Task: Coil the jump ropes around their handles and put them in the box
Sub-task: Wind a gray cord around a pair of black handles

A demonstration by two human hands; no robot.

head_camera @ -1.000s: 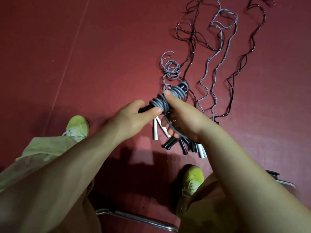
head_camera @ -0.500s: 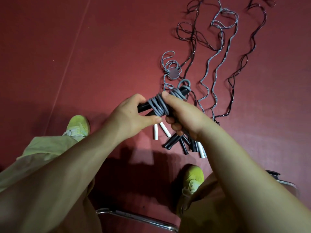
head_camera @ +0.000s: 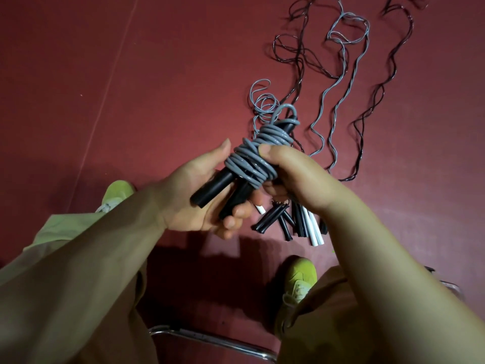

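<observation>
I hold the grey jump rope (head_camera: 258,153) between my two hands, above the red floor (head_camera: 131,88). My left hand (head_camera: 199,203) has turned palm up since a second ago: its fingers curl under the two black handles (head_camera: 217,190), and the thumb stands straight beside the coil, so now I see the bare lower ends of the handles that my hand covered before. My right hand (head_camera: 294,177) grips the coil from the other side, with the thumb pressed on top of the grey turns and the fingers closed beneath.

The coil looks thicker and longer along the handles than half a second ago. A small loop stands up at the far end of the handles, and only a few thin grey curls (head_camera: 262,101) still lie on the floor behind it. I judge that the winding of this rope is almost finished, and what remains is to take in the last piece and fix its end.

The other ropes (head_camera: 341,74), grey and dark, lie uncoiled on the floor, with their black and white handles (head_camera: 296,222) in a heap under my right wrist. I see no box in this view.
</observation>
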